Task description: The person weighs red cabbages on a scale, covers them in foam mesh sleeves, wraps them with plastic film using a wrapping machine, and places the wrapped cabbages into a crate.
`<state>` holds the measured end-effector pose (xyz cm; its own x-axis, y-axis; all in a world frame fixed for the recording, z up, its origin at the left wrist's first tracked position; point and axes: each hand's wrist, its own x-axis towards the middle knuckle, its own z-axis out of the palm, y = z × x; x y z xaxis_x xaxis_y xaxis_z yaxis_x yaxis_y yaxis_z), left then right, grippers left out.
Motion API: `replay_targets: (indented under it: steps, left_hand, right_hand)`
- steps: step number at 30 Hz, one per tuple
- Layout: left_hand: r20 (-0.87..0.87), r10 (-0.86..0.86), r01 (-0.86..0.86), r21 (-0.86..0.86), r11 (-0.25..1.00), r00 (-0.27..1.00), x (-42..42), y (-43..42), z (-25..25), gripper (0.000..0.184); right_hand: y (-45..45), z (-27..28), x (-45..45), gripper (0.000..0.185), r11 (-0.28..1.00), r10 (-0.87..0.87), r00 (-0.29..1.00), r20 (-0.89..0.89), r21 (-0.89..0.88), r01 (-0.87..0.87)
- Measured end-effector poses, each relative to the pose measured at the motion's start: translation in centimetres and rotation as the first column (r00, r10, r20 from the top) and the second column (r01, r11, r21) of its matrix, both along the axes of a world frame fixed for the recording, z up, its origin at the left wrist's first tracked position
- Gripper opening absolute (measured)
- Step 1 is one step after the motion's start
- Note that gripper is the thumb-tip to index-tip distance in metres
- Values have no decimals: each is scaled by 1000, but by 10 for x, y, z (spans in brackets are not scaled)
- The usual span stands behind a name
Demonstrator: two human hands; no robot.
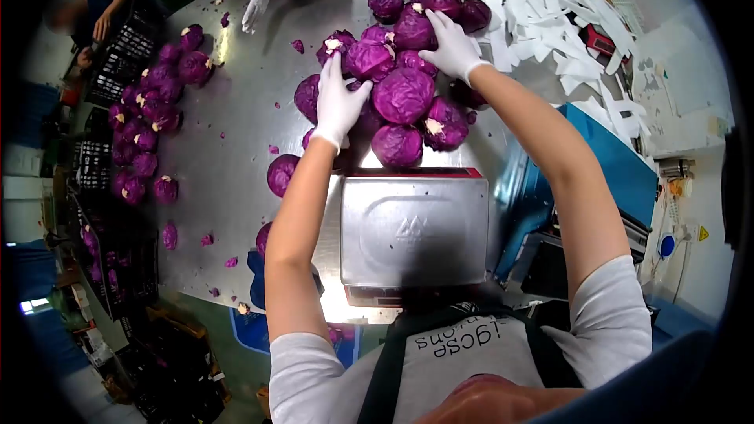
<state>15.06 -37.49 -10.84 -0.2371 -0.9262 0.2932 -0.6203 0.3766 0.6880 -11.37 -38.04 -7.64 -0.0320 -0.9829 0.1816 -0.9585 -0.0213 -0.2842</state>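
Observation:
Several red cabbages are heaped on the metal table behind a weighing scale with a bare steel platform. My left hand, in a white glove, reaches into the left side of the heap, its fingers stretched out against a cabbage. On the right side, my gloved right hand lies with spread fingers against another cabbage. Both hands are open, and neither one grips a cabbage. Pale cut stems show on some of the heads.
More red cabbages lie at the table's left, near black crates. White foam strips pile up at the back right beside a blue machine. A co-worker's gloved hand is at the far edge. Loose leaf scraps dot the table.

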Motion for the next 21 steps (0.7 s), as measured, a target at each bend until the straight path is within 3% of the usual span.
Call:
replay_targets:
  steps: [1, 2, 4, 5, 6, 7, 10, 12, 13, 14, 16, 17, 18, 20, 21]
  left_hand:
    - [-63, -41, 44, 57, 997, 997, -10, -21, -1, 90]
    - [84, -17, 16, 9, 1000, 996, -18, -44, -17, 94]
    - [164, -80, 64, 98, 993, 983, -35, -63, -24, 96]
    - [193, -83, 73, 56, 996, 978, -40, -66, -25, 95]
    - [146, -81, 82, -1, 997, 986, -41, -67, -29, 91]
    - [60, -87, 86, 18, 996, 994, -38, -66, -32, 89]
    - [-112, -39, 43, 37, 998, 993, -30, -64, -38, 84]
    - [-293, 26, 20, 153, 988, 956, -23, -59, -34, 86]
    - [-485, 79, 58, 261, 964, 871, -20, -53, -31, 84]
    - [-621, 124, 102, 316, 943, 774, -14, -49, -29, 71]
    - [-822, 236, 246, 408, 879, 518, -2, -30, -15, 59]
    - [-891, 221, 340, 366, 866, 396, 4, -16, -5, 53]
    - [-917, 193, 403, 333, 853, 350, 14, -5, -1, 56]
    - [-896, 251, 421, 401, 814, 367, 29, 42, 19, 56]
    - [-858, 227, 384, 423, 821, 460, 38, 67, 26, 58]
  right_hand:
    - [-20, -9, 1, 100, 999, 9, 998, -59, 36, -6]
    - [-33, -13, 4, 102, 999, 27, 996, -82, 23, -25]
    - [-53, -33, 7, 101, 999, 12, 999, -53, 37, -10]
    - [-60, -37, 4, 99, 998, -3, 1000, -10, 60, 4]
    - [-64, -39, 1, 97, 996, -21, 999, 35, 85, 18]
    - [-62, -46, -1, 93, 999, -9, 995, 95, -46, 14]
    - [-57, -45, -2, 92, 987, 5, 952, 305, -155, 44]
    - [-37, -33, 4, 94, 971, -127, 773, 622, -82, 226]
    - [-37, -36, 4, 87, 973, -30, 547, 837, -100, 207]
    - [-25, -30, 1, 71, 988, 29, 351, 936, -80, 133]
    - [12, 0, 7, 57, 990, -117, -2, 993, 117, 77]
    - [28, 1, 0, 51, 989, -140, -119, 983, 133, -67]
    - [55, 16, 8, 50, 991, -125, -236, 964, 109, -81]
    - [105, 31, 16, 50, 972, -213, -361, 908, 158, -174]
    - [131, 28, 21, 51, 968, -226, -355, 907, 166, -190]
